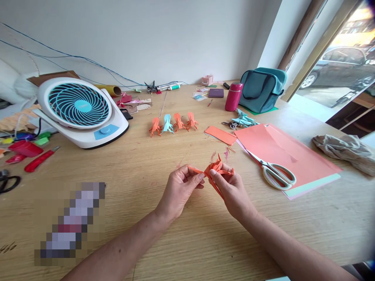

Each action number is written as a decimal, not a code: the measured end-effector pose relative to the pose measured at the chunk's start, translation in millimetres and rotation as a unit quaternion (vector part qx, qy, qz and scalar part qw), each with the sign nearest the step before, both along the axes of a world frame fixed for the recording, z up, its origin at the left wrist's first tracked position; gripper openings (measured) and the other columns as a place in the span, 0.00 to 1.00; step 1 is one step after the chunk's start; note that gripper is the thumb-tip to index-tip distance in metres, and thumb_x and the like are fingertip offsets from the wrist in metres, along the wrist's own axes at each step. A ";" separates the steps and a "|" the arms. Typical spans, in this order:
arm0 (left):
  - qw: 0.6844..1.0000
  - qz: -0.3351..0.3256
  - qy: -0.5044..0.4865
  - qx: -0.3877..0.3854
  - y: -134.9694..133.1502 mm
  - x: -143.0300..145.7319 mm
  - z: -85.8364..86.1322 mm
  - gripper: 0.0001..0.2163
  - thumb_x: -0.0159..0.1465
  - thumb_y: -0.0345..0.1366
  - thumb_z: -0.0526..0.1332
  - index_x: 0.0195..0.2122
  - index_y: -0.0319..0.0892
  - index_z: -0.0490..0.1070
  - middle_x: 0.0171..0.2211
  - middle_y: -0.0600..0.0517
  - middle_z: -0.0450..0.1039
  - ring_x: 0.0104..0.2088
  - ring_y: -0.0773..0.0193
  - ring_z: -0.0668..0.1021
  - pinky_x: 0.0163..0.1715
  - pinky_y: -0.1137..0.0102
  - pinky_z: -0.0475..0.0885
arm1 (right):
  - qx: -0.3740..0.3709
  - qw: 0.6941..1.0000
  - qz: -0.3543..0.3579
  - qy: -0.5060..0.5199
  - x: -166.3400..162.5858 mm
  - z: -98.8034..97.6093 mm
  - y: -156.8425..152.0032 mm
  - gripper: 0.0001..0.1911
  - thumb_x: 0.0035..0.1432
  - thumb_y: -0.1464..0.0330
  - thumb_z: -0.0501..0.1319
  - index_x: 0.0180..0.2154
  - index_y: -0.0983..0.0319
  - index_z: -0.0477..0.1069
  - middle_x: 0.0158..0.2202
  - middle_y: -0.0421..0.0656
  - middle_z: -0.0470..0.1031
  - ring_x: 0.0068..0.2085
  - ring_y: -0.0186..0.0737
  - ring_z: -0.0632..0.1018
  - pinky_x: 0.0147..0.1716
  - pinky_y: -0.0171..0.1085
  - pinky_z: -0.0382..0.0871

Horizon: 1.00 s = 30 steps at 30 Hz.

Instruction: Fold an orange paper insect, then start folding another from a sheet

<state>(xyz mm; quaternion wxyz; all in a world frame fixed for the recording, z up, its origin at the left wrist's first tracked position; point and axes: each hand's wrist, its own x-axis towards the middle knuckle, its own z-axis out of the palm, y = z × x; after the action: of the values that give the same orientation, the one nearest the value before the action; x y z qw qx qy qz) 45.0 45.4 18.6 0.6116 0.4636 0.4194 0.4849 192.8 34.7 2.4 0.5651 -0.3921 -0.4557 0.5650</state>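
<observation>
Wooden table (140,164), w/ a white & blue fan (83,105) at back L. On the R, lg. orange paper sheets (295,146); behind them, a teal bag (259,93). Front ctr., two bare hands: L hand (179,193), thumb & fingers pinching a narrow orange paper piece (193,169); R hand (236,193), thumb & fingers pinching an orange folded-paper figure (215,167) — it's btwn the hands, meeting that piece. Scissors (264,162) lie partly on the sheets. Pink flask (233,98) by the bag. Beyond the hands, 4 sm. folded figures (178,120) in a row — 3 orange, 1 lt. blue.
</observation>
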 end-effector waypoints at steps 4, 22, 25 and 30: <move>0.998 0.024 0.038 0.035 -2.5 0.2 0.5 0.09 0.58 0.37 0.70 0.28 0.39 0.73 0.24 0.56 0.72 0.27 0.71 0.73 0.29 0.76 0.70 | 0.008 1.000 -0.003 -0.017 -1.4 0.2 -1.8 0.15 0.62 0.57 0.64 0.32 0.61 0.70 0.26 0.36 0.63 0.28 0.32 0.60 0.27 0.33 0.56; 0.890 0.048 0.224 0.394 -2.7 -11.6 1.9 0.04 0.65 0.29 0.63 0.36 0.44 0.76 0.33 0.52 0.71 0.34 0.66 0.75 0.35 0.72 0.71 | 0.068 0.996 -0.040 -0.029 -0.4 7.5 -3.4 0.12 0.63 0.59 0.64 0.32 0.60 0.71 0.28 0.38 0.67 0.29 0.34 0.65 0.31 0.34 0.62; 0.790 0.013 0.294 0.538 -0.7 -21.9 0.1 0.11 0.65 0.25 0.61 0.43 0.48 0.77 0.35 0.52 0.71 0.33 0.67 0.75 0.33 0.73 0.71 | 0.071 0.997 -0.011 -0.026 0.5 8.7 -4.8 0.12 0.64 0.60 0.63 0.32 0.60 0.72 0.29 0.38 0.68 0.31 0.35 0.68 0.34 0.34 0.63; 0.716 0.000 0.340 0.610 1.0 -32.2 0.0 0.15 0.64 0.26 0.61 0.48 0.50 0.75 0.38 0.51 0.75 0.34 0.65 0.78 0.36 0.70 0.73 | 0.042 0.999 0.006 -0.009 0.9 5.8 -4.6 0.12 0.63 0.58 0.63 0.32 0.59 0.71 0.30 0.39 0.69 0.32 0.35 0.67 0.34 0.35 0.64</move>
<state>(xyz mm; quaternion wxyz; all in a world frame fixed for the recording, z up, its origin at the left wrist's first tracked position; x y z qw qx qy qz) 12.9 46.4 18.5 0.0127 0.8694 0.2126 0.4458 193.7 30.1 8.2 0.5735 -0.3702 -0.4869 0.5450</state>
